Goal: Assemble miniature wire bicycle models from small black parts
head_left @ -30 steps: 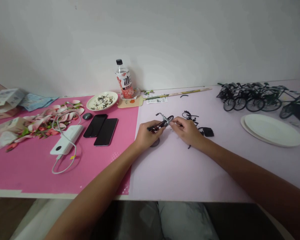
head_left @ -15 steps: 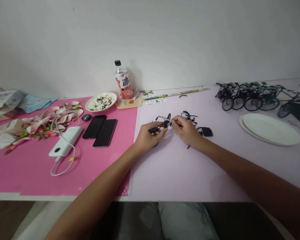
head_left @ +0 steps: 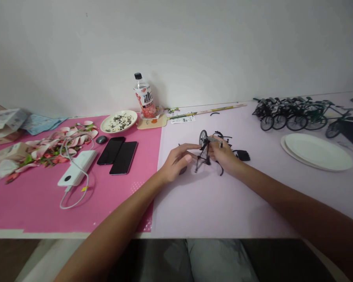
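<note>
A small black model bicycle frame with one wheel (head_left: 202, 149) stands tilted on the lilac mat, wheel uppermost. My right hand (head_left: 225, 154) pinches its upper end near the wheel. My left hand (head_left: 178, 162) rests just left of the frame with fingers loosely apart, the fingertips near its lower bars; nothing shows in its grip. Loose black bicycle parts (head_left: 223, 136) and a small black block (head_left: 243, 156) lie just behind my right hand.
Several finished model bicycles (head_left: 291, 113) line the back right, beside stacked white plates (head_left: 316, 152). On the pink mat lie two phones (head_left: 118, 152), a white power bank with cable (head_left: 75, 167), pink artificial flowers (head_left: 51, 145), a bowl (head_left: 119, 121) and a bottle (head_left: 144, 96).
The frame went from lying across both hands to standing up under my right hand. My left hand let go of it and opened beside it.
</note>
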{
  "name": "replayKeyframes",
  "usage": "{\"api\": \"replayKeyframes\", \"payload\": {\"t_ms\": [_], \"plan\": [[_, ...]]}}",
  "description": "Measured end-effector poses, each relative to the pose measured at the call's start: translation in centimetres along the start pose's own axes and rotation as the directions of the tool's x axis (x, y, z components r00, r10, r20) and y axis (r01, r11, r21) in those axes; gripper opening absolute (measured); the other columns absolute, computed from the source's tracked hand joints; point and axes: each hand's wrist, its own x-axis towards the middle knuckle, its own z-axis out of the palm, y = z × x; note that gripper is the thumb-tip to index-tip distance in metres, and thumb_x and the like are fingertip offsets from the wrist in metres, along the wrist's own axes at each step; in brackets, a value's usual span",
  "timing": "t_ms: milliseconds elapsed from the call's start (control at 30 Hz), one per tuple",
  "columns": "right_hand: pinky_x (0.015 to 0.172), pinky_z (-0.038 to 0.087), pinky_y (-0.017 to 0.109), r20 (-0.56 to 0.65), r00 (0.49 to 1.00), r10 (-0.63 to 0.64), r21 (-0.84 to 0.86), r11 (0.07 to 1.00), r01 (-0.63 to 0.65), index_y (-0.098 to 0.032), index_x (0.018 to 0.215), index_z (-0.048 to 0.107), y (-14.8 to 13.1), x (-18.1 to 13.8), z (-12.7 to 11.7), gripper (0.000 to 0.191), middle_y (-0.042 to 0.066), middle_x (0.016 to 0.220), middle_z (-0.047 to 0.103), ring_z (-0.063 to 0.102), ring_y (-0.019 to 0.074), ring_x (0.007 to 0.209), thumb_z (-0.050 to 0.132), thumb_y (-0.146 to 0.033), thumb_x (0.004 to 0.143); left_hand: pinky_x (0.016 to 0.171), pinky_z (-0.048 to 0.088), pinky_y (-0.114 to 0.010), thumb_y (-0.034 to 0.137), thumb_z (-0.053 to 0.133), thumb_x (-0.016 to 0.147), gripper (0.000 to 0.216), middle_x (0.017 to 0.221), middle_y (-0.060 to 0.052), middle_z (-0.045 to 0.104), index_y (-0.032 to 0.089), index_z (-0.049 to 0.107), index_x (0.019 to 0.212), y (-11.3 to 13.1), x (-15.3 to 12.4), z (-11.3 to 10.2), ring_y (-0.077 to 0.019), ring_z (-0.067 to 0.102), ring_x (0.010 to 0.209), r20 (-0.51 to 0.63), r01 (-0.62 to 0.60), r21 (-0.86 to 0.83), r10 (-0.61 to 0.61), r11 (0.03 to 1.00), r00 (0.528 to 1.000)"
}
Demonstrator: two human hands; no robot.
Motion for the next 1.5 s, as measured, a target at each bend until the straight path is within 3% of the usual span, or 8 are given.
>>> {"api": "replayKeyframes", "payload": {"t_ms": [167,300,400,633,833,1033,1300,1500], "plan": [[0.043,0.032,0.026,0.033,0.999,0.012,0.026,1.000,-0.012,-0.026,0.091,0.052,-0.4,-0.5,0.2,0.047,-0.005,0.063,0.044,0.039,0.0133,0.049,0.061,-0.073,0.089,0.085,0.060,-0.036,0.060,0.071,0.091,0.060,0.101,-0.016,0.078,0.012,0.067,0.127,0.0,0.3,0.7,-0.0263,0.079,0.092,-0.158,0.165,-0.077,-0.175,0.983,0.972],[0.044,0.033,0.026,0.040,0.998,0.050,0.044,0.998,-0.051,-0.025,0.089,0.054,-0.5,-0.5,0.5,0.046,-0.004,0.065,0.046,0.040,0.0128,0.051,0.065,-0.069,0.087,0.070,0.058,-0.028,0.048,0.079,0.088,0.051,0.129,-0.018,0.071,0.015,0.064,0.123,-0.5,0.7,1.2,-0.0185,0.077,0.083,-0.277,0.187,-0.061,-0.197,0.980,0.940],[0.044,0.032,0.025,0.083,0.996,0.041,0.083,0.995,-0.048,-0.024,0.087,0.058,-0.1,-0.4,0.7,0.048,-0.004,0.066,0.047,0.040,0.0118,0.051,0.069,-0.070,0.084,0.059,0.054,-0.025,0.047,0.082,0.085,0.054,0.129,-0.017,0.069,0.016,0.061,0.123,-0.7,1.0,1.3,-0.0135,0.074,0.070,-0.267,0.184,-0.106,-0.206,0.977,0.941],[0.050,0.036,0.026,0.190,0.982,-0.001,0.054,0.999,-0.009,-0.023,0.092,0.062,-0.4,-0.9,1.0,0.047,-0.002,0.071,0.054,0.045,0.0133,0.056,0.068,-0.069,0.086,0.055,0.048,-0.022,0.054,0.092,0.071,0.072,0.071,0.004,0.065,0.017,0.058,0.123,-0.9,1.3,0.8,-0.0097,0.063,0.054,-0.184,0.272,-0.264,-0.325,0.925,0.928],[0.061,0.044,0.028,0.289,0.956,-0.045,0.003,0.999,0.046,-0.022,0.095,0.065,-1.9,-1.5,1.0,0.045,0.004,0.088,0.066,0.058,0.0179,0.074,0.074,-0.065,0.083,0.049,0.040,-0.020,0.062,0.091,0.067,0.069,0.063,0.004,0.065,0.016,0.065,0.111,-0.9,1.1,0.1,-0.0072,0.057,0.048,-0.085,0.310,-0.267,-0.343,0.913,0.936],[0.060,0.042,0.027,0.303,0.951,-0.059,0.049,0.998,0.046,-0.022,0.095,0.065,-1.7,-1.5,1.0,0.047,0.002,0.085,0.063,0.055,0.0164,0.072,0.075,-0.066,0.083,0.053,0.045,-0.020,0.060,0.096,0.060,0.073,0.071,0.001,0.069,0.016,0.066,0.111,-1.2,1.2,0.0,-0.0076,0.060,0.052,-0.080,0.328,-0.330,-0.373,0.885,0.924],[0.051,0.032,0.026,0.252,0.967,-0.023,-0.067,0.997,0.041,-0.024,0.096,0.060,-2.1,-1.7,0.9,0.055,-0.006,0.065,0.040,0.037,0.0127,0.056,0.062,-0.078,0.087,0.071,0.055,-0.024,0.049,0.098,0.063,0.063,0.087,-0.001,0.072,0.018,0.068,0.109,-1.9,1.4,0.2,-0.0091,0.068,0.069,-0.105,0.303,-0.454,-0.388,0.838,0.916],[0.060,0.037,0.027,0.204,0.964,-0.170,-0.242,0.946,0.218,-0.023,0.091,0.057,-2.3,-2.0,0.9,0.049,-0.002,0.076,0.051,0.047,0.0153,0.068,0.052,-0.071,0.098,0.078,0.056,-0.026,0.045,0.096,0.067,0.061,0.094,-0.003,0.072,0.017,0.071,0.115,-2.0,1.4,0.2,-0.0098,0.069,0.077,-0.108,0.295,-0.475,-0.388,0.829,0.915]]}}
